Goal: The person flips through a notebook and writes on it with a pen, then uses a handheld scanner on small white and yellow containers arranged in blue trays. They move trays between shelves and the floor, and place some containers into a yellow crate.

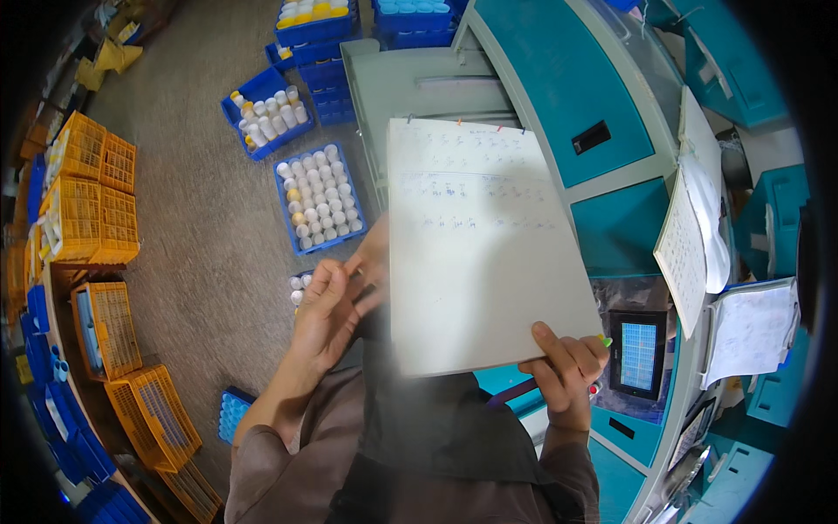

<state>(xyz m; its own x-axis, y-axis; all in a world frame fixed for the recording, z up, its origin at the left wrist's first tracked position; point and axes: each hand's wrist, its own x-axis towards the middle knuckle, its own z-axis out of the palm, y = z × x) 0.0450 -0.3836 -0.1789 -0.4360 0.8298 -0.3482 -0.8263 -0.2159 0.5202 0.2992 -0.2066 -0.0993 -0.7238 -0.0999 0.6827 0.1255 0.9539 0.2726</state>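
My right hand (567,367) grips a large pad of white paper (476,297) by its lower right corner. Rows of handwriting cover its upper half, and small coloured tabs stick out along the top. A small bright green tip (607,342) shows beside the right fingertips; what it belongs to is hidden. Left of the pad, my left hand (319,306) is raised with fingers bent and drawn together. Anything held in it is too small or hidden to make out. Blurred fingers (371,266) show beyond it, partly behind the pad; whose they are, I cannot tell.
Blue crates (321,199) of white and yellow-topped tubes stand on the grey floor (196,192). Yellow baskets (92,188) line the left side. A teal machine (576,96) with a small screen (639,354) rises at right, with hanging papers (685,236) and a clipboard (751,330) beside it.
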